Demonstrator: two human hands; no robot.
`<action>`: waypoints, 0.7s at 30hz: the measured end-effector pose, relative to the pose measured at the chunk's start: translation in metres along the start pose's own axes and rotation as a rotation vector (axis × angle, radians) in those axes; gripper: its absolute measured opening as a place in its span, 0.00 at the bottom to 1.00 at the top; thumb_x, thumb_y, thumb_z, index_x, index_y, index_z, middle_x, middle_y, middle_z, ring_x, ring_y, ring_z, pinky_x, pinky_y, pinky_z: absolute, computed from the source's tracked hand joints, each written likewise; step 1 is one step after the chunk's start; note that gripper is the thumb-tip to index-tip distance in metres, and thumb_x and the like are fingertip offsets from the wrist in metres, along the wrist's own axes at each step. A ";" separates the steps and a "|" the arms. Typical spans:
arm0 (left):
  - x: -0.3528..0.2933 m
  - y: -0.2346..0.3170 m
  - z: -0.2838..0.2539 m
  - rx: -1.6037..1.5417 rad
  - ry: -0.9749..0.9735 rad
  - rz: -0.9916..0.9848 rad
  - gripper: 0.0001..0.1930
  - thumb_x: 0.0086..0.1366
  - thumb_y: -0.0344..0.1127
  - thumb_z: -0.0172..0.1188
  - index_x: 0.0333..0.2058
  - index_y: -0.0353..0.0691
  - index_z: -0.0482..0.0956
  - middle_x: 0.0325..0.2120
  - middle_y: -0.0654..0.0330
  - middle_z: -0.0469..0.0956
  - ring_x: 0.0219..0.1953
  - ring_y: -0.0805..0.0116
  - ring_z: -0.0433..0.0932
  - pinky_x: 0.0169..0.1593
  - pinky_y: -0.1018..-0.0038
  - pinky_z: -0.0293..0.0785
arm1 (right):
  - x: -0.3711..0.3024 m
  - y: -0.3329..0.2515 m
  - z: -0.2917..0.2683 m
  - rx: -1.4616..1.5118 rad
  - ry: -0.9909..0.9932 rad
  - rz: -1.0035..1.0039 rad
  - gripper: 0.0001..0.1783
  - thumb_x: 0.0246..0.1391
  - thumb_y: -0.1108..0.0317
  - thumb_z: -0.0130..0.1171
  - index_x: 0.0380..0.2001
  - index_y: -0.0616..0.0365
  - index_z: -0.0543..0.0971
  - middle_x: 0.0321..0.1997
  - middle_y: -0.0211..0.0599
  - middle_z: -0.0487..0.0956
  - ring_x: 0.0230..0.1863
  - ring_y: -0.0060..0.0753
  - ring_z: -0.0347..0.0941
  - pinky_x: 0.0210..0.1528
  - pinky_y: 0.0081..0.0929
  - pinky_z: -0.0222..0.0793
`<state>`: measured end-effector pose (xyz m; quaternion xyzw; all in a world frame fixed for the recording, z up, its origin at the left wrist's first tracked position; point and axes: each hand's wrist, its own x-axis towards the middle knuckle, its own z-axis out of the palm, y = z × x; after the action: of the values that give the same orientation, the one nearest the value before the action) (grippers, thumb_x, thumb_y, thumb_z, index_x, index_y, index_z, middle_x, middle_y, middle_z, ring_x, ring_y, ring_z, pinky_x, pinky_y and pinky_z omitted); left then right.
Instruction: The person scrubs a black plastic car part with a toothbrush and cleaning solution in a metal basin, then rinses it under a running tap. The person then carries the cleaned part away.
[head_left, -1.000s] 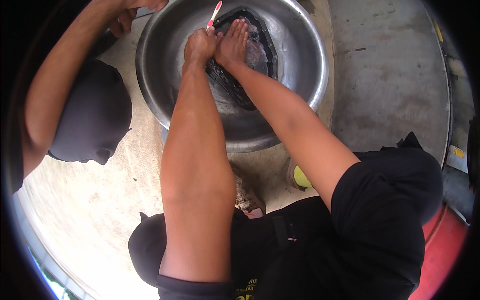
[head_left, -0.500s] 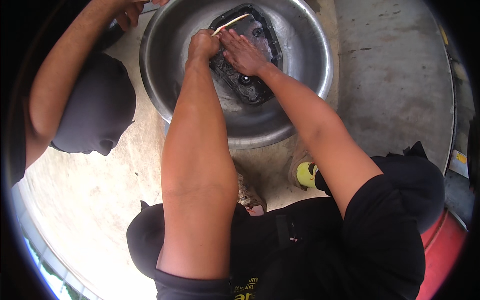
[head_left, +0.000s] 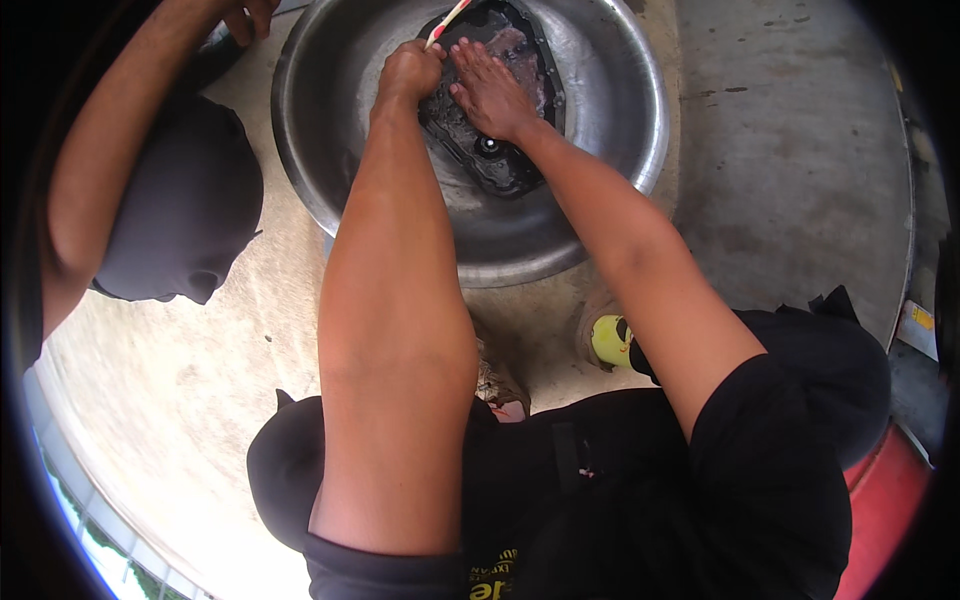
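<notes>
A black, flanged oil pan (head_left: pixel 515 180) lies wet inside a wide metal basin (head_left: pixel 655 150). My left hand (head_left: pixel 408 72) is closed in a fist by the pan's left edge. From it a thin white-and-red stick (head_left: pixel 449 22) slants up to the right; its far end runs out of the picture. What tips the stick cannot be seen. My right hand (head_left: pixel 492 95) rests flat on the pan, fingers stretched out and pointing up and left, holding nothing. Murky water shows on the pan around those fingers.
Another person's bare arm (head_left: pixel 95 170) and dark-clothed knee (head_left: pixel 185 205) are close on the left. Beneath the basin is pale concrete (head_left: pixel 215 370), with a darker grey surface (head_left: pixel 790 130) to the right. A lime-yellow shoe (head_left: pixel 608 341) shows below the basin. Something red (head_left: pixel 890 510) is at lower right.
The stick in my left hand has swung from pointing right across the pan to pointing more steeply upward. My right hand has stayed on the pan, fingers slightly farther from the left fist.
</notes>
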<state>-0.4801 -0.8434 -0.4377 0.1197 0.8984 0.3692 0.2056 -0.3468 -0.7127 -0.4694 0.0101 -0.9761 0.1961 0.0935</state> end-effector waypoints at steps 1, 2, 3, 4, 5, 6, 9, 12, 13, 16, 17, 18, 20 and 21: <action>0.003 -0.003 0.000 0.030 0.001 0.007 0.17 0.74 0.47 0.55 0.44 0.43 0.87 0.38 0.57 0.88 0.45 0.60 0.85 0.53 0.64 0.75 | -0.008 -0.001 -0.002 -0.009 -0.069 -0.025 0.36 0.75 0.47 0.34 0.79 0.51 0.49 0.84 0.41 0.43 0.84 0.44 0.38 0.81 0.48 0.37; 0.003 -0.008 0.000 0.060 0.000 0.007 0.17 0.74 0.47 0.55 0.44 0.43 0.87 0.38 0.58 0.88 0.45 0.61 0.85 0.53 0.65 0.75 | -0.021 -0.004 -0.006 -0.014 -0.143 -0.051 0.37 0.75 0.47 0.33 0.79 0.52 0.49 0.84 0.42 0.43 0.84 0.45 0.38 0.82 0.49 0.36; 0.005 -0.013 0.000 0.087 -0.021 -0.027 0.17 0.73 0.47 0.55 0.46 0.42 0.87 0.40 0.56 0.87 0.47 0.59 0.84 0.54 0.64 0.74 | -0.028 -0.009 -0.008 -0.018 -0.217 -0.078 0.37 0.75 0.47 0.33 0.79 0.54 0.48 0.84 0.42 0.42 0.84 0.46 0.37 0.82 0.49 0.35; 0.006 -0.017 -0.001 0.115 -0.042 -0.061 0.18 0.73 0.47 0.56 0.47 0.42 0.87 0.41 0.54 0.87 0.48 0.57 0.84 0.55 0.63 0.74 | -0.028 -0.016 -0.006 -0.017 -0.177 0.013 0.38 0.75 0.46 0.32 0.79 0.54 0.47 0.84 0.42 0.42 0.84 0.47 0.37 0.82 0.50 0.34; 0.006 -0.006 0.003 0.130 -0.072 -0.076 0.18 0.72 0.47 0.57 0.48 0.41 0.87 0.43 0.51 0.87 0.50 0.56 0.84 0.56 0.62 0.74 | -0.030 -0.011 -0.007 -0.039 -0.132 0.117 0.38 0.75 0.45 0.32 0.79 0.54 0.46 0.84 0.42 0.41 0.84 0.48 0.36 0.82 0.50 0.34; 0.004 0.006 0.007 0.192 -0.127 -0.098 0.19 0.71 0.46 0.57 0.50 0.42 0.85 0.49 0.50 0.84 0.55 0.53 0.81 0.59 0.59 0.73 | -0.031 -0.007 -0.008 -0.060 -0.086 0.219 0.39 0.75 0.45 0.32 0.79 0.55 0.45 0.85 0.42 0.41 0.84 0.49 0.35 0.82 0.51 0.33; 0.000 0.022 0.010 0.344 -0.257 -0.144 0.21 0.68 0.43 0.58 0.56 0.43 0.83 0.60 0.48 0.77 0.65 0.47 0.74 0.66 0.53 0.69 | -0.033 -0.011 -0.004 -0.113 -0.062 0.288 0.38 0.76 0.47 0.33 0.78 0.57 0.46 0.84 0.46 0.41 0.84 0.50 0.31 0.81 0.55 0.32; -0.002 0.015 0.011 0.381 -0.330 -0.170 0.21 0.67 0.40 0.58 0.57 0.45 0.82 0.61 0.50 0.77 0.66 0.47 0.73 0.66 0.53 0.70 | -0.039 -0.003 -0.033 -0.135 -0.480 -0.187 0.36 0.76 0.49 0.35 0.79 0.53 0.45 0.84 0.47 0.41 0.84 0.50 0.31 0.82 0.52 0.33; 0.002 0.018 0.016 0.380 -0.372 -0.182 0.21 0.67 0.40 0.58 0.58 0.46 0.82 0.61 0.50 0.77 0.66 0.47 0.73 0.66 0.54 0.70 | -0.039 0.002 -0.041 -0.158 -0.534 -0.327 0.36 0.75 0.51 0.37 0.79 0.50 0.44 0.84 0.43 0.39 0.84 0.50 0.31 0.82 0.51 0.35; 0.016 0.008 0.034 0.402 -0.395 -0.164 0.21 0.67 0.43 0.60 0.58 0.49 0.82 0.61 0.52 0.77 0.66 0.48 0.73 0.66 0.55 0.70 | -0.040 0.009 -0.071 -0.286 -0.797 -0.724 0.38 0.73 0.58 0.44 0.80 0.43 0.44 0.85 0.33 0.38 0.84 0.48 0.34 0.82 0.48 0.43; 0.019 -0.007 0.043 0.413 -0.391 -0.160 0.21 0.68 0.44 0.61 0.59 0.51 0.81 0.61 0.53 0.77 0.66 0.49 0.73 0.65 0.55 0.69 | -0.030 -0.005 -0.098 -0.372 -0.954 -0.842 0.39 0.71 0.62 0.46 0.79 0.42 0.45 0.85 0.32 0.39 0.84 0.46 0.36 0.82 0.46 0.44; 0.023 -0.020 0.046 0.386 -0.396 -0.125 0.21 0.68 0.45 0.61 0.59 0.52 0.82 0.61 0.54 0.78 0.65 0.49 0.74 0.65 0.55 0.69 | -0.021 -0.013 -0.119 -0.469 -1.098 -0.971 0.40 0.69 0.65 0.49 0.79 0.41 0.46 0.85 0.31 0.40 0.84 0.44 0.38 0.82 0.44 0.46; 0.031 -0.026 0.054 0.331 -0.405 -0.029 0.21 0.68 0.48 0.62 0.59 0.56 0.82 0.59 0.56 0.79 0.63 0.51 0.76 0.65 0.56 0.69 | -0.010 0.025 -0.144 -0.514 -1.269 -1.058 0.41 0.63 0.74 0.52 0.77 0.42 0.55 0.84 0.30 0.49 0.82 0.36 0.47 0.81 0.39 0.49; 0.031 -0.025 0.055 0.283 -0.457 -0.035 0.21 0.69 0.49 0.62 0.58 0.57 0.82 0.59 0.57 0.80 0.62 0.52 0.77 0.65 0.56 0.70 | -0.006 0.037 -0.160 -0.541 -1.228 -1.046 0.39 0.62 0.75 0.52 0.76 0.45 0.58 0.81 0.33 0.55 0.80 0.35 0.53 0.80 0.38 0.53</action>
<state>-0.4836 -0.8157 -0.4995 0.2120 0.8731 0.1999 0.3909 -0.3146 -0.6173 -0.3402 0.5419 -0.7367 -0.1526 -0.3747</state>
